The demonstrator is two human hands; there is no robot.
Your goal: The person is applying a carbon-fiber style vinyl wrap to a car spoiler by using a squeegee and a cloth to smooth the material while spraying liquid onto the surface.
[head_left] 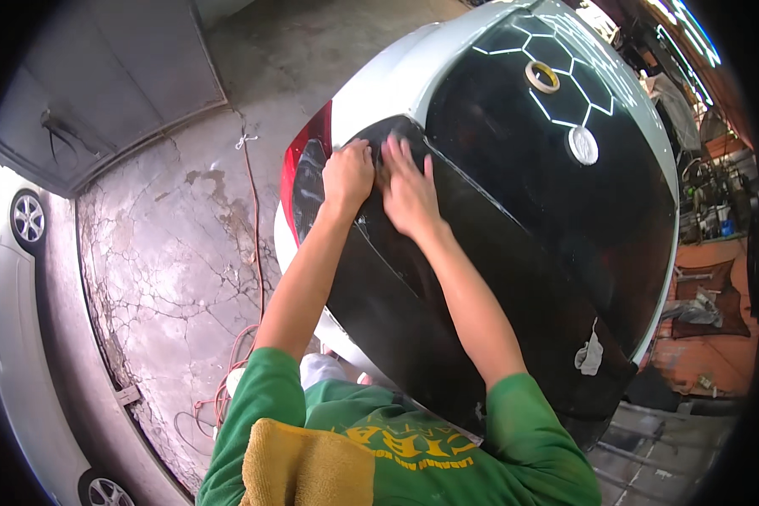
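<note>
Your left hand (pixel 348 174) bends its fingers on the black panel (pixel 388 287) at the car's rear, just beside the red tail light (pixel 293 169); I cannot tell if it grasps the edge. Your right hand (pixel 411 190), released with fingers extended, touches the same panel very near. Past the car's left edge, the cracked floor (pixel 177 261) spreads wide, with an orange cord (pixel 255 211) lying along it
</note>
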